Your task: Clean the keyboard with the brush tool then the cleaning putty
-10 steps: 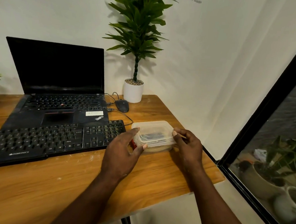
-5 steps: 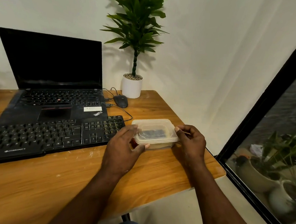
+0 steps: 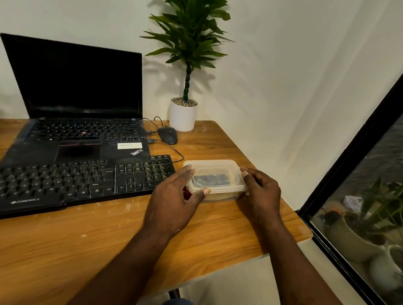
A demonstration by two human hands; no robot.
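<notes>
Little has moved since earlier: a lidded translucent rectangular plastic container [image 3: 214,178], near the wooden desk's [image 3: 95,252] right edge, remains gripped by left hand [image 3: 172,203] and right hand [image 3: 260,193], fingers clasping opposite sides, seemingly for opening.

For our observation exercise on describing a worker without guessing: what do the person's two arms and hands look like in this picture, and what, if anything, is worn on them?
Both forearms are bare up to the bottom edge of the picture: no sleeves show. The left hand and right hand are bare too, with no gloves, and no rings, watch or bracelets visible. Fingernails look short and unpainted. No tattoos or markings are clear.
</notes>
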